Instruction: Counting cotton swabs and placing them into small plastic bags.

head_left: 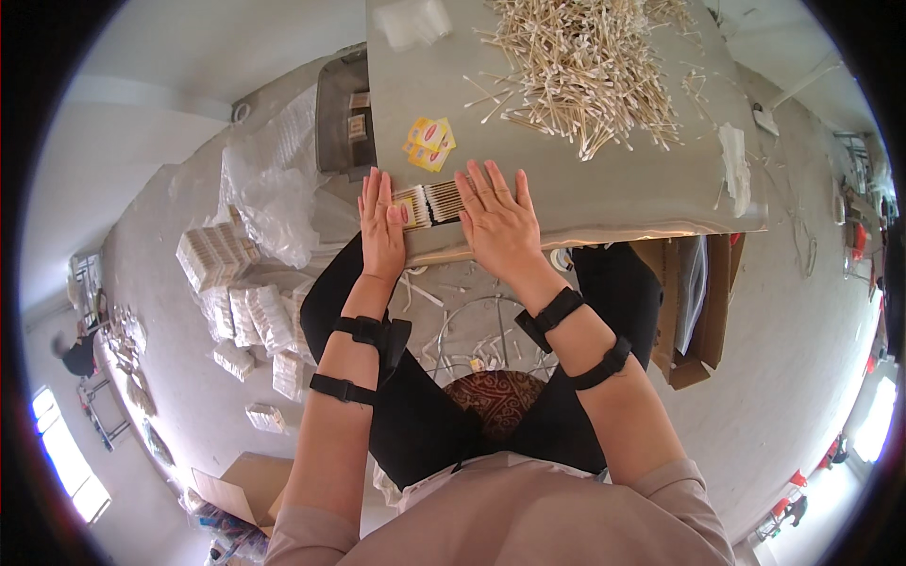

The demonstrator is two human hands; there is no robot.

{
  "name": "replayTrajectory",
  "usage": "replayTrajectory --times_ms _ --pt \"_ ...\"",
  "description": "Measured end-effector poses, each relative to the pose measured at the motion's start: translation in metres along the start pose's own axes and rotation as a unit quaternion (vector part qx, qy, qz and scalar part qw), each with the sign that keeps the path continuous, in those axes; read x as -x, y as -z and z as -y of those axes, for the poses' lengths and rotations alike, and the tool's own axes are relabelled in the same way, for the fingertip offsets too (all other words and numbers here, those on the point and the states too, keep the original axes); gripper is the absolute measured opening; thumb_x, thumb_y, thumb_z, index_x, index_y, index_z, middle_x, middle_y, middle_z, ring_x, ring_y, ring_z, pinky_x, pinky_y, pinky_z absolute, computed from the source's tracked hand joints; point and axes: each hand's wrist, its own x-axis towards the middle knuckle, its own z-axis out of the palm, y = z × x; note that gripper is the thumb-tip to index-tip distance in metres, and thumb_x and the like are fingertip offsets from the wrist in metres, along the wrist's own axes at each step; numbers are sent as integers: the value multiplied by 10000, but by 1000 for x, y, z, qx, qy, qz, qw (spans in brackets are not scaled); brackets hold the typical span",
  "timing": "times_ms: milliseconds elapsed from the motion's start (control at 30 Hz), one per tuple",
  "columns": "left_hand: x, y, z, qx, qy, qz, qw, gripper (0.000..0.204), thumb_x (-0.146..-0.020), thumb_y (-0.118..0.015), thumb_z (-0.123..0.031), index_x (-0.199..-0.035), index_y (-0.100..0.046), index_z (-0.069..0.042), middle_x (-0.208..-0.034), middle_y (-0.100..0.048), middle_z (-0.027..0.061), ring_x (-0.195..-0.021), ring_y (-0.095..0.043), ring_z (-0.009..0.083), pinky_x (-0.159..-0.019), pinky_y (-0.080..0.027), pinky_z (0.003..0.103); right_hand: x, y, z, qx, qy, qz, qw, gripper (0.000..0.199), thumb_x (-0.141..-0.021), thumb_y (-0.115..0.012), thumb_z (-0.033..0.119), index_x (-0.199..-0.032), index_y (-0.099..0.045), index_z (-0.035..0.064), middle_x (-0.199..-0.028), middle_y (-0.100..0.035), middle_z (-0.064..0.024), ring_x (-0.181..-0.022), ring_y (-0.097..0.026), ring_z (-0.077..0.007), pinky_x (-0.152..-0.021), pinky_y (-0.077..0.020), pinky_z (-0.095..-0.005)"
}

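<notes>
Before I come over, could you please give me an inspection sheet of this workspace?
Surface: grey table with a shiny near edge.
Job's things: row of swabs between the hands, yellow card at its left end; loose yellow cards lie beyond.
Clutter: large swab heap at the far side; white sheet near the right edge.
Hands: left hand and right hand, fingers extended, at opposite ends of the row.
Cables: thin strands on the floor, right; cannot tell if cables.
Surroundings: dark bin and swab packs at left, cardboard box at right.
</notes>
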Motion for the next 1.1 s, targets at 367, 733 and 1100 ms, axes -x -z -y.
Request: replayTrajectory --times_ms 367,733,1100 --pt "-2 8 -11 -195 20 43 980 591 -1069 -357 -396 -1566 -316 -80 -1651 -221 145 -1526 -186 355 -1227 -111 537 0 -1 1 12 -6 -8 1000 533 -1027 -440 337 -1531 -403 166 -1602 -367 -19 -1508 -262 -232 -1243 -88 -534" --pt "-6 22 -22 -215 -51 86 972 747 -977 -573 -411 -1575 -271 -81 -1640 -249 142 -1519 -208 353 -1217 -181 544 0 0 4 -1 -10 -25 1000 520 -1009 -479 309 -1505 -445 157 -1571 -416 -31 -1490 -300 -242 -1237 -126 -532" --pt "-18 47 -20 -176 -102 176 963 832 -871 -724 -290 -1552 -304 -63 -1615 -314 128 -1494 -295 308 -1224 -233 473 1 -1 10 -16 -20 -30 999 554 -989 -531 279 -1516 -428 145 -1584 -393 -45 -1491 -300 -249 -1231 -156 -526"
